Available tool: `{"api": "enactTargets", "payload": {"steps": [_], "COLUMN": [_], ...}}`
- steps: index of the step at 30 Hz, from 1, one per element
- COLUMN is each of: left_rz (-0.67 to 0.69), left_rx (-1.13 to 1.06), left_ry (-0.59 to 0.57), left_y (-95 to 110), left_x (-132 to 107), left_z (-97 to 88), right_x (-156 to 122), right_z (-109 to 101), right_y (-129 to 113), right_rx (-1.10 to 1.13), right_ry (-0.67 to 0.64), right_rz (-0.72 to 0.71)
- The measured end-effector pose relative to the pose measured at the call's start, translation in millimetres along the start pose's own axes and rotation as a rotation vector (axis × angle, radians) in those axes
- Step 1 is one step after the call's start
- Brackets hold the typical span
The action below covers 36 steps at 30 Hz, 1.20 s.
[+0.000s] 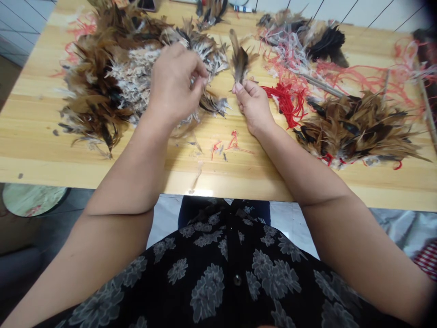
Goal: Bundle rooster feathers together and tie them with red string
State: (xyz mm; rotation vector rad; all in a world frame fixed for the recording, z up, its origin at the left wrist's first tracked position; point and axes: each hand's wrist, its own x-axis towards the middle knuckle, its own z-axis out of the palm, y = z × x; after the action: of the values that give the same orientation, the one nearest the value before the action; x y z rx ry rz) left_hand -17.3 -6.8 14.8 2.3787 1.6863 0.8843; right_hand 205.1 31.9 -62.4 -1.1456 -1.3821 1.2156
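Observation:
My right hand (253, 104) pinches a few brown and dark feathers (240, 61) by their quill ends, with the tips pointing away from me. My left hand (179, 82) is over the right side of a large heap of brown feathers (92, 86) with pale, fluffy quill ends. Its fingers are curled together, and whatever may be between them cannot be made out. A bundle of red string (288, 104) lies just right of my right hand. Small scraps of red thread (234, 140) are on the table between my forearms.
Tied brown feather bunches (362, 125) lie at the right of the wooden table (218, 182). Behind them are pale pink and white strips (290, 48), black feathers (329, 45) and a thin stick (324, 85). A phone-like dark object (146, 4) is at the back edge. A round stool (34, 199) stands lower left.

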Motion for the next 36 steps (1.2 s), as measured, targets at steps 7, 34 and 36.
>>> {"api": "enactTargets", "payload": {"steps": [7, 34, 36], "left_rz": [0.132, 0.179, 0.149], "left_rx": [-0.021, -0.083, -0.059], "left_ry": [-0.353, -0.259, -0.268], "left_y": [-40, -16, -14], "left_x": [8, 3, 3], "left_z": [11.4, 7.7, 7.8], "right_x": [-16, 4, 2], "right_z": [4, 2, 2], "right_y": [-30, 23, 22], "right_rx": [0.135, -0.298, -0.318], "right_ry": [0.057, -0.128, -0.145], "right_rz": [0.118, -0.218, -0.235]}}
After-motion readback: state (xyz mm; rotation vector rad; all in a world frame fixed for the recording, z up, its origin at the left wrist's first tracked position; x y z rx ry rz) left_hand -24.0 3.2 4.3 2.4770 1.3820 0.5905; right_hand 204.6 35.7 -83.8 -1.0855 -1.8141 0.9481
